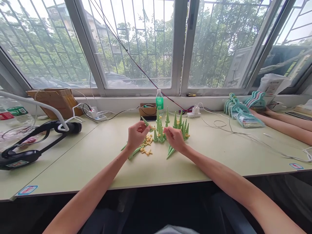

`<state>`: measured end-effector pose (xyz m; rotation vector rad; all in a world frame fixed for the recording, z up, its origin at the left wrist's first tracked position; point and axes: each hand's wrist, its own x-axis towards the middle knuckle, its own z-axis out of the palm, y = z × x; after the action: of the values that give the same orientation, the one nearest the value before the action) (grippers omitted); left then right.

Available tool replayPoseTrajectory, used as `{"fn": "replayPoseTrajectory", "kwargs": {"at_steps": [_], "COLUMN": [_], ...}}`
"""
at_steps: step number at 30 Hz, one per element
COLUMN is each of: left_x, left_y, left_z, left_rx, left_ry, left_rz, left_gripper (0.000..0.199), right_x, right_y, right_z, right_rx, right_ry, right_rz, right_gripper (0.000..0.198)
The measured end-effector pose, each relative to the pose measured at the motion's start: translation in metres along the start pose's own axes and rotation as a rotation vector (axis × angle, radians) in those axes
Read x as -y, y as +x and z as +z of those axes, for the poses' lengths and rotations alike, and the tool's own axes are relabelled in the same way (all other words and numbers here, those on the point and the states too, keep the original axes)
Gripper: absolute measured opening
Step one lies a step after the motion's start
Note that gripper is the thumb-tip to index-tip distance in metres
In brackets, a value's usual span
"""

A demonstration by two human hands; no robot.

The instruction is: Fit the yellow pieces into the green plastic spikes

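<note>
My left hand [136, 135] pinches a slim green cone [144, 121], tilted with its tip up and to the left. A small yellow piece shows by the fingertips, at the cone's lower end. To the right, my right hand [175, 138] is closed with fingers curled; whatever it grips is hidden. Between and behind the hands stand several green cones on round bases [161, 134], some with yellow pieces round them. Loose yellow pieces [147, 151] lie beside my left hand. More green cones lie flat under my left hand [136, 152] and near my right wrist [171, 152].
A green bottle [159, 101] and a small open cardboard box [147, 110] stand behind the cones. Black headgear [36, 149] lies left, before a cardboard box [57, 102]. Cables cross the table [219, 162]. Mint hangers [240, 109] and another person's arms [285, 126] are at right.
</note>
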<state>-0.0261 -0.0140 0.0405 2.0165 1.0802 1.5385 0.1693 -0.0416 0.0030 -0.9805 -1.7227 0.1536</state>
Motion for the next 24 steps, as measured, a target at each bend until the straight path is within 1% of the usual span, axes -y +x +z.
{"fn": "replayPoseTrajectory", "kwargs": {"at_steps": [2, 3, 4, 6, 8, 12, 15, 19, 21, 24], "left_x": [0.004, 0.006, 0.008, 0.012, 0.014, 0.014, 0.02, 0.042, 0.055, 0.069], "left_y": [0.006, 0.01, 0.013, 0.019, 0.024, 0.033, 0.047, 0.066, 0.072, 0.072], "left_z": [-0.005, -0.008, -0.011, -0.019, -0.027, -0.033, -0.027, -0.009, -0.001, 0.009], "left_rx": [-0.134, -0.159, -0.147, -0.094, -0.028, 0.234, 0.31, 0.408, 0.471, 0.507], "left_ry": [0.021, 0.026, 0.028, 0.036, 0.091, 0.237, 0.299, 0.324, 0.31, 0.296], "left_rz": [-0.041, -0.078, -0.123, -0.196, -0.226, -0.205, -0.163, -0.192, -0.212, -0.216], "left_gripper": [0.023, 0.023, 0.023, 0.024, 0.025, 0.022, 0.02, 0.019, 0.019, 0.02], "right_x": [0.0, 0.001, 0.002, 0.004, 0.006, 0.009, 0.012, 0.012, 0.011, 0.01], "right_y": [-0.001, -0.001, -0.002, -0.003, -0.005, -0.008, -0.009, -0.011, -0.012, -0.012], "right_z": [0.002, 0.003, 0.005, 0.007, 0.009, 0.011, 0.012, 0.013, 0.014, 0.014], "right_rx": [0.019, 0.034, 0.047, 0.069, 0.087, 0.136, 0.169, 0.202, 0.215, 0.231], "right_ry": [-0.013, -0.012, -0.009, -0.006, -0.002, -0.004, -0.011, -0.011, -0.013, -0.003], "right_rz": [-0.015, -0.025, -0.033, -0.059, -0.085, -0.107, -0.121, -0.153, -0.157, -0.148], "right_gripper": [0.046, 0.047, 0.047, 0.048, 0.047, 0.047, 0.047, 0.047, 0.046, 0.046]}}
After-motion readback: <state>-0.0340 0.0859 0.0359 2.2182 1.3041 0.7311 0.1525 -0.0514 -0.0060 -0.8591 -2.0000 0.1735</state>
